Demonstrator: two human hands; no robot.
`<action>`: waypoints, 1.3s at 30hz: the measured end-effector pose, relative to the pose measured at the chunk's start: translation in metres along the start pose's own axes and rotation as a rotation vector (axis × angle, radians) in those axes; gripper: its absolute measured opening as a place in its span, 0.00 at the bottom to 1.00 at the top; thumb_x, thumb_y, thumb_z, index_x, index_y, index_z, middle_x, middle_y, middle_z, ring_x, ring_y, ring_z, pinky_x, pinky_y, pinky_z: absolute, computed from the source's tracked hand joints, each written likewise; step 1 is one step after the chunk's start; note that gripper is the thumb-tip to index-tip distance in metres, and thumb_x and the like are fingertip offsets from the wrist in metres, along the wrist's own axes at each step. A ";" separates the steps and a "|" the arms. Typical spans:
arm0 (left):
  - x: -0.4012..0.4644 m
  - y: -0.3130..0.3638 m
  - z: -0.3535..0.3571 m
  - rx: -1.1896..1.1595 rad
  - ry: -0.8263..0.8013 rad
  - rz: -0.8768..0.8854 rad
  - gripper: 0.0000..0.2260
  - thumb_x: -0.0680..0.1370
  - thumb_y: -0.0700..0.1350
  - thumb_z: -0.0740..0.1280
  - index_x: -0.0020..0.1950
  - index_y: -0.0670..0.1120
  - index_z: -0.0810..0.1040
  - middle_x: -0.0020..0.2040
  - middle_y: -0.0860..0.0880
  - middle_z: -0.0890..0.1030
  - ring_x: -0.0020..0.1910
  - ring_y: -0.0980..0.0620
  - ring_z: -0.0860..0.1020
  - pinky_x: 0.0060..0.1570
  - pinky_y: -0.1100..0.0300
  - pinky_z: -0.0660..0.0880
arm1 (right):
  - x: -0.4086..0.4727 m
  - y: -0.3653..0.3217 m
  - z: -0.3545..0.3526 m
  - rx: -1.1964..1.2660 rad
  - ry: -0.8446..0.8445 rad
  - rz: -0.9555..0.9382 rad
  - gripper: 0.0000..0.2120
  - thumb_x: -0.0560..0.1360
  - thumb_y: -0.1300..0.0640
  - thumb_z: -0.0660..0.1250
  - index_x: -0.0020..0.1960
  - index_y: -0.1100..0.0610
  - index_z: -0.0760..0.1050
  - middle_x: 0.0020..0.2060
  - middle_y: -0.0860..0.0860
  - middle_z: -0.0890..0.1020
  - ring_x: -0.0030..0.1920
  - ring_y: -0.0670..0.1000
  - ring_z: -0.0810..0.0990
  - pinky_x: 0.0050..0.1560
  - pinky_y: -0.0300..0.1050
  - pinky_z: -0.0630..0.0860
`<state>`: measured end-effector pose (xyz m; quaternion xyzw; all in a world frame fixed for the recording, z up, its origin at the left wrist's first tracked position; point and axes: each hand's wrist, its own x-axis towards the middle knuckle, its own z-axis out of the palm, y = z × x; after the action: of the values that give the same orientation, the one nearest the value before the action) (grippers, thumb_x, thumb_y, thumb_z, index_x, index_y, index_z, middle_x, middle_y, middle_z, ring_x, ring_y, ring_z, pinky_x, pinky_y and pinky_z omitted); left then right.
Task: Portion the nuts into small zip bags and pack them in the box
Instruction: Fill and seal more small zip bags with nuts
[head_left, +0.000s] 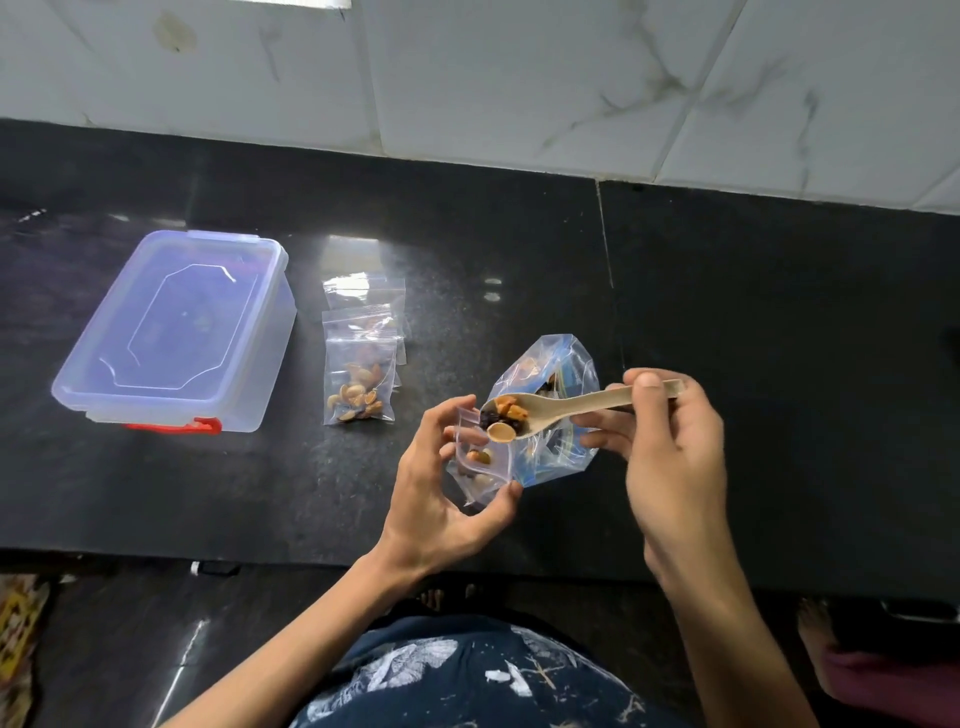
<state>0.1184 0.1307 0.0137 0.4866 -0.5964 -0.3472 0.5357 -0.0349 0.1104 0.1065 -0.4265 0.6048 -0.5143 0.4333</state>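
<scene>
Black counter (727, 312) | left grip (441, 499) holds zip bag (480, 467), nuts inside | right grip (670, 441) holds spoon (561, 408) | box (176, 332) lidded, seemingly empty

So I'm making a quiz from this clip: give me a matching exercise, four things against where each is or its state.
Things:
1. spoon
2. box
3. filled zip bag
4. open small bag

States:
A. lid on, at the left of the counter
B. in the left hand
C. lying flat beside the box
D. loaded with nuts, in the right hand

Pairs: 1-D, 2-A, 3-C, 4-B
</scene>
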 end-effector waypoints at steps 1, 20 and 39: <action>0.000 0.001 0.000 0.007 -0.001 0.010 0.29 0.67 0.48 0.73 0.64 0.47 0.66 0.55 0.56 0.78 0.51 0.58 0.80 0.49 0.69 0.76 | -0.005 -0.001 0.002 -0.038 -0.007 -0.060 0.08 0.82 0.56 0.55 0.47 0.50 0.71 0.34 0.43 0.83 0.36 0.46 0.83 0.36 0.37 0.79; 0.001 0.001 0.006 0.063 0.085 0.095 0.29 0.67 0.46 0.72 0.64 0.40 0.67 0.51 0.44 0.78 0.50 0.52 0.80 0.51 0.62 0.76 | -0.036 -0.005 -0.005 -0.444 -0.339 -0.765 0.04 0.80 0.55 0.57 0.52 0.51 0.71 0.45 0.43 0.74 0.43 0.40 0.75 0.41 0.30 0.73; 0.028 -0.008 0.020 0.120 0.176 0.119 0.31 0.71 0.51 0.70 0.70 0.44 0.62 0.51 0.45 0.77 0.51 0.54 0.77 0.50 0.63 0.75 | 0.001 -0.005 0.000 -0.512 -0.489 -0.782 0.07 0.77 0.60 0.58 0.50 0.49 0.71 0.45 0.41 0.74 0.43 0.44 0.79 0.39 0.43 0.77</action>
<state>0.1021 0.0994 0.0113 0.5100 -0.5949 -0.2343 0.5754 -0.0353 0.1095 0.1110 -0.8202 0.3881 -0.3587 0.2192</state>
